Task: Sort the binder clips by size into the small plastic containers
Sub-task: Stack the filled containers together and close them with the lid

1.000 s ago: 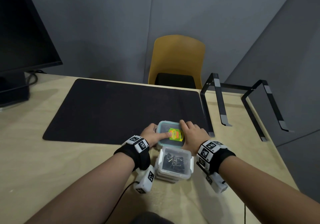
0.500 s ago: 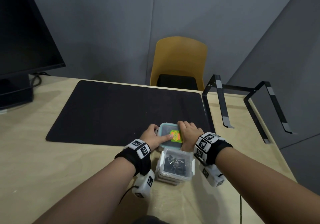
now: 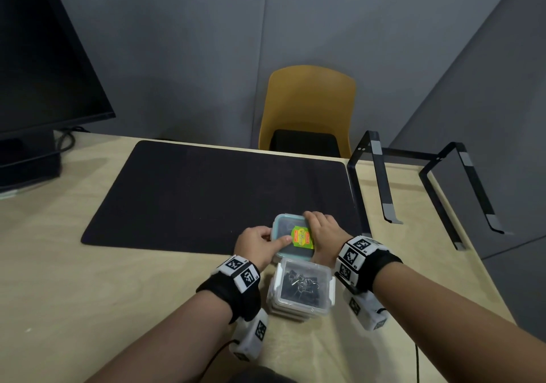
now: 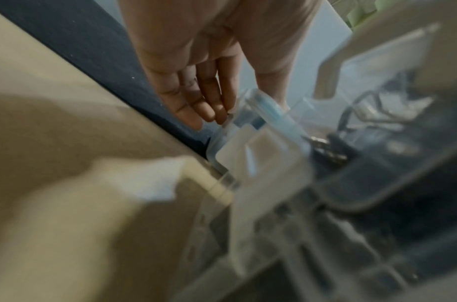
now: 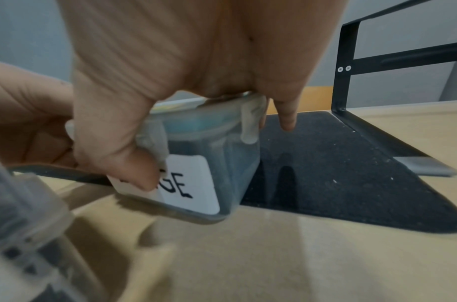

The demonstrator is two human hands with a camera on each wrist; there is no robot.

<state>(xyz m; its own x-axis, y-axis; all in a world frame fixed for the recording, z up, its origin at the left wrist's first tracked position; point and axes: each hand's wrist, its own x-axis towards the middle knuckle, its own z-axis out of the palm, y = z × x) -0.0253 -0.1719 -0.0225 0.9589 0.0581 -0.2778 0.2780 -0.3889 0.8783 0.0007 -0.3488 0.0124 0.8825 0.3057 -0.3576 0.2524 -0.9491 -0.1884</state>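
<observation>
A small container with a blue-rimmed lid (image 3: 284, 226) and a green-yellow sticker (image 3: 301, 237) sits at the front edge of the black mat. My left hand (image 3: 274, 239) holds its left side, with a finger across the lid. My right hand (image 3: 313, 226) grips its right side. In the right wrist view the thumb presses a white label ending "GE" (image 5: 193, 183) on the container's wall, and the container (image 5: 216, 143) looks tilted. Just nearer to me stands a stack of clear containers (image 3: 301, 289); the top one holds several black binder clips (image 4: 333, 151).
The black mat (image 3: 206, 199) covers the middle of the wooden table (image 3: 88, 279). A black monitor (image 3: 44, 72) stands at the far left. A black metal stand (image 3: 413, 181) occupies the right side near the table edge. A yellow chair (image 3: 307, 110) is behind the table.
Both hands stay on the blue-lidded container. The right hand has slid slightly toward its right side, baring more of the lid. The head view has tilted a little.
</observation>
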